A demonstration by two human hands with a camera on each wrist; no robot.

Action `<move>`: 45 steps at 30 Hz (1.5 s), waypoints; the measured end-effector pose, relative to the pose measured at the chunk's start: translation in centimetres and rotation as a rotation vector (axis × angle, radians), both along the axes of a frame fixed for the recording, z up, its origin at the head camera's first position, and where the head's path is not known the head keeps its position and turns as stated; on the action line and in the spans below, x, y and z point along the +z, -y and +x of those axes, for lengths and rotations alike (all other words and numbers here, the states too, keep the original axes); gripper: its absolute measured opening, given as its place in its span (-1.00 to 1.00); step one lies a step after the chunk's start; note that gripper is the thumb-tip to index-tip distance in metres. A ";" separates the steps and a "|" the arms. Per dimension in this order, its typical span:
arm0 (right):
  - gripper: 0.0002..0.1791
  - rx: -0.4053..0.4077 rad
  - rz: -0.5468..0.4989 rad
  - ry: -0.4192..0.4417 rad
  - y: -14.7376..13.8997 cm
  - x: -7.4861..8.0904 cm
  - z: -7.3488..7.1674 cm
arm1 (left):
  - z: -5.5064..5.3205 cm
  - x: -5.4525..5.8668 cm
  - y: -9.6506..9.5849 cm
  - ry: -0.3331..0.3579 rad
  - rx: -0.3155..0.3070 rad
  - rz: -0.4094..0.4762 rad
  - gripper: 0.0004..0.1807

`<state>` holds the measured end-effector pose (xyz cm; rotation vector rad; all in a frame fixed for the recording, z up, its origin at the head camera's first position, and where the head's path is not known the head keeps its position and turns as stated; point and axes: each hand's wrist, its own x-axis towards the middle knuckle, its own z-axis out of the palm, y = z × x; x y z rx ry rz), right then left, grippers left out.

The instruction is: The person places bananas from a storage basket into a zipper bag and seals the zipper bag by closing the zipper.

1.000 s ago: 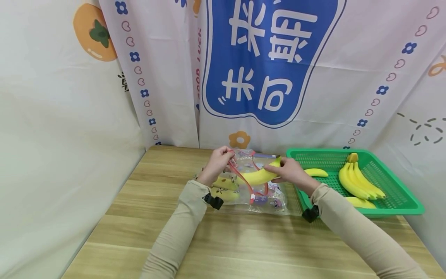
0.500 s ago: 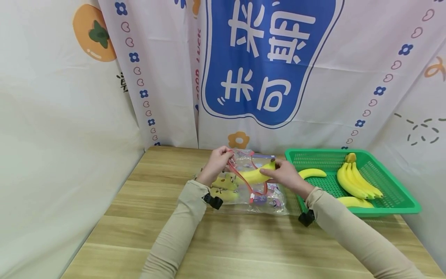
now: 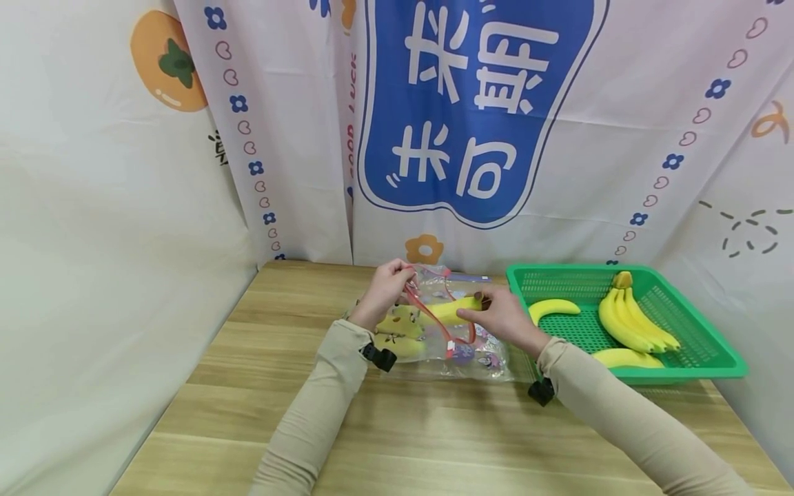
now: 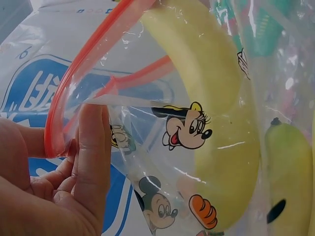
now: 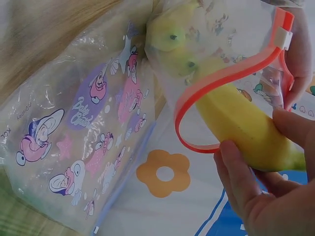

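Observation:
A clear plastic zip bag [image 4: 138, 118] with cartoon prints and a red zip edge lies at the middle of the table in the head view. My left hand [image 3: 387, 286] pinches the red edge at one corner of its mouth, which gapes. With fingers and thumb, my right hand [image 3: 501, 313] grips a yellow banana [image 5: 241, 128] near its stem end. Most of that banana is through the mouth, inside the bag. Deeper in the bag lie other bananas [image 3: 403, 344], seen through the plastic.
At the right stands a green basket [image 3: 701, 310] with a bunch of bananas [image 3: 633, 320] and loose single bananas [image 3: 556, 308]. A second printed clear bag [image 5: 83, 123] lies flat beside the held one. A printed curtain [image 3: 310, 138] hangs behind the wooden table [image 3: 248, 413].
My right hand has moved left, pushing the banana further into the bag. My left hand keeps its hold on the bag's edge in the same place.

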<state>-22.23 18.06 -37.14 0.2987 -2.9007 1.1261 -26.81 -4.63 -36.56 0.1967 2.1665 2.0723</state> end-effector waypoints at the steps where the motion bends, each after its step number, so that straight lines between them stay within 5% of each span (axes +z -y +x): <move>1: -0.56 0.003 0.009 -0.002 0.0 0.0 0.1 | 0.0 0.0 0.0 0.000 -0.003 0.001 -0.80; 12: -0.53 0.056 0.116 -0.084 0.5 -0.3 0.3 | -0.1 0.0 -0.3 0.011 -0.023 0.015 -0.79; 24: -0.63 0.161 0.101 -0.045 1.2 -0.5 0.2 | -0.1 0.3 -0.3 0.015 -0.006 0.025 -0.84; 45: -0.68 0.322 0.203 -0.314 1.5 -2.5 -1.2 | -0.1 0.6 -0.5 0.008 -0.002 0.013 -0.84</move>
